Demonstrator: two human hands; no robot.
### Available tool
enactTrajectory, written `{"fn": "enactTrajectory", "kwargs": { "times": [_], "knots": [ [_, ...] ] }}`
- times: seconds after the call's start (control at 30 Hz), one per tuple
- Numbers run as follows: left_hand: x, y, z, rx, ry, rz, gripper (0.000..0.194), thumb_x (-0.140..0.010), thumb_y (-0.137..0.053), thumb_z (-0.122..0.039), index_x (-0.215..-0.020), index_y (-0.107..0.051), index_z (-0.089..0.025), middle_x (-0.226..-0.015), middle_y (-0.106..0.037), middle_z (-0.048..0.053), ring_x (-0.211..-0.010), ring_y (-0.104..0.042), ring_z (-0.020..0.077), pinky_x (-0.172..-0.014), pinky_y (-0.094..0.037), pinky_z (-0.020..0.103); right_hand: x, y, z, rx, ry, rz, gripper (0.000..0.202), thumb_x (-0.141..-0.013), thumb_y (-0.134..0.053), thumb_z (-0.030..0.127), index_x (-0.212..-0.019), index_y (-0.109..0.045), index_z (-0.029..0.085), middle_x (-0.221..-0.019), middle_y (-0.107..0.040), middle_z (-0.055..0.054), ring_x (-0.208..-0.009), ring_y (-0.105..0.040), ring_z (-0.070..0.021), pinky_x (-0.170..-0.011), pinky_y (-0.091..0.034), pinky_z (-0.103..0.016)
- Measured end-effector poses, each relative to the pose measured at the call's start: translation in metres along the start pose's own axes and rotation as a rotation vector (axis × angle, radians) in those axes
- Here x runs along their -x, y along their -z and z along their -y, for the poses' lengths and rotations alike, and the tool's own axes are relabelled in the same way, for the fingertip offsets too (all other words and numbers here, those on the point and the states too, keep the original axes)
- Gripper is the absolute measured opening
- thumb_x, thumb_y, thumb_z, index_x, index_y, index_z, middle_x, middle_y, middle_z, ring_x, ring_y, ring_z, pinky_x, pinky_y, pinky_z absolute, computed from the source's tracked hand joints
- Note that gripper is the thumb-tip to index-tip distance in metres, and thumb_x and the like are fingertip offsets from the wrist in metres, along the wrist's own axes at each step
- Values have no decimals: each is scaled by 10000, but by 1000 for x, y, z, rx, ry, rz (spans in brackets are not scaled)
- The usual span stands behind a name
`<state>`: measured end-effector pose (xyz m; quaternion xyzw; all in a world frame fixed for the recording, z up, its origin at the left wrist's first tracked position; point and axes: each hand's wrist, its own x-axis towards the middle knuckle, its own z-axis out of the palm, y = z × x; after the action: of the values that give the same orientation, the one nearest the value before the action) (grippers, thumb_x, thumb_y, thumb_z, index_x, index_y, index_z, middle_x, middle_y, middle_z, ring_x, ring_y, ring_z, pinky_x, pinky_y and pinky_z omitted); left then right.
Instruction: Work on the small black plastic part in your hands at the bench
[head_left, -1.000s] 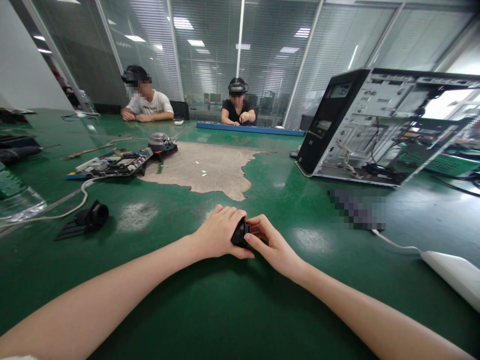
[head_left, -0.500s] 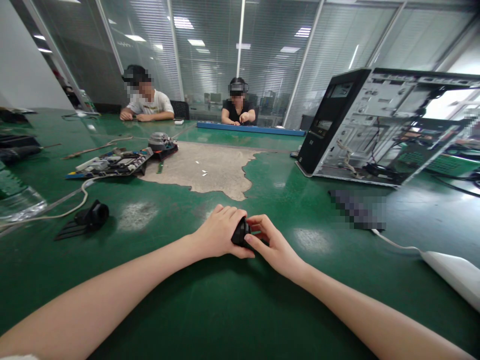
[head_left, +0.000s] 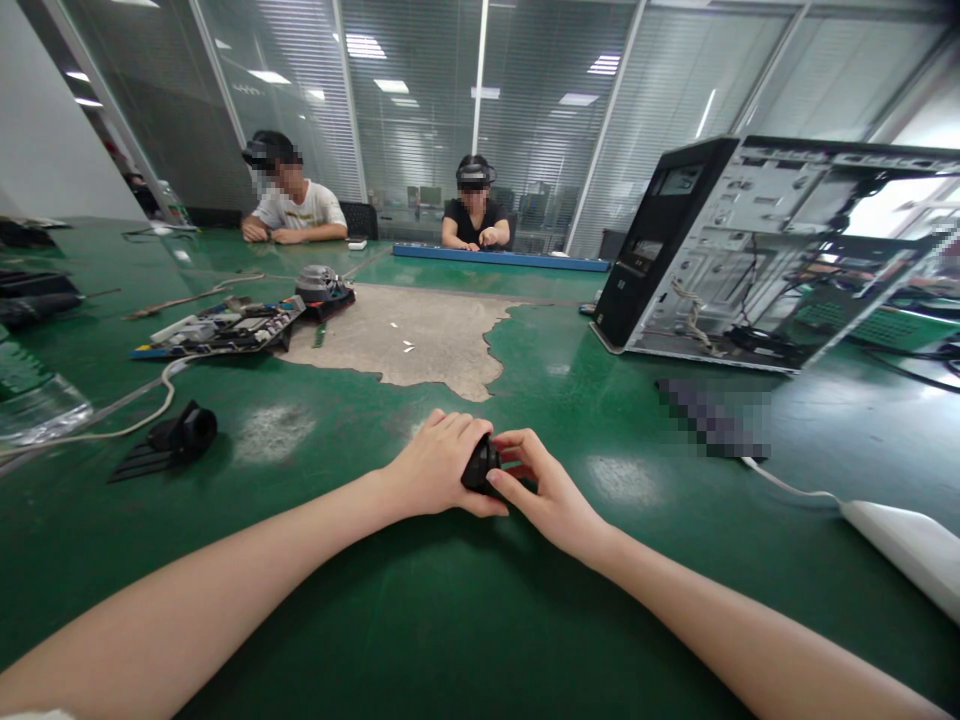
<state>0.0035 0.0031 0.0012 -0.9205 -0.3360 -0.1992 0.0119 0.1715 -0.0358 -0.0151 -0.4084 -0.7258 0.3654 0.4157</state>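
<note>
A small black round object (head_left: 481, 464) with a stepped, ringed end is between my two hands, low over the green table (head_left: 405, 620). Its exact kind cannot be made out. My left hand (head_left: 437, 464) wraps round it from the left, fingers over the top and thumb below, hiding most of its body. From the right, my right hand (head_left: 546, 490) pinches its ringed end between thumb and curled fingers. Further left on the table lies a black part (head_left: 184, 432) with a round opening and a flat slatted piece.
An open computer case (head_left: 667, 240) stands at the right, with a white power strip (head_left: 904, 550) nearer me. A circuit board (head_left: 225, 328), a fan cooler (head_left: 322, 285) and a bottle (head_left: 37, 395) are at left. Two people sit across, behind a blue bar (head_left: 499, 257).
Almost nothing differs. Both hands keep the same grip on the black object, and the whole view has shifted very slightly.
</note>
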Motion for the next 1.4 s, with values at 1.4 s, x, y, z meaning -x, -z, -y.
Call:
{"fn": "enactTrajectory", "kwargs": {
  "times": [1.4],
  "knots": [
    [0, -2, 3, 47, -27, -11, 805, -533, -485, -783, -1013, -456, -137, -923, -561, 79, -828, -505, 241, -738, -313, 356, 1, 2, 3, -3, 120, 11, 204, -773, -559, 193, -959, -484, 229, -983, -482, -31, -940, -500, -165, -774, -492, -310]
  ]
}}
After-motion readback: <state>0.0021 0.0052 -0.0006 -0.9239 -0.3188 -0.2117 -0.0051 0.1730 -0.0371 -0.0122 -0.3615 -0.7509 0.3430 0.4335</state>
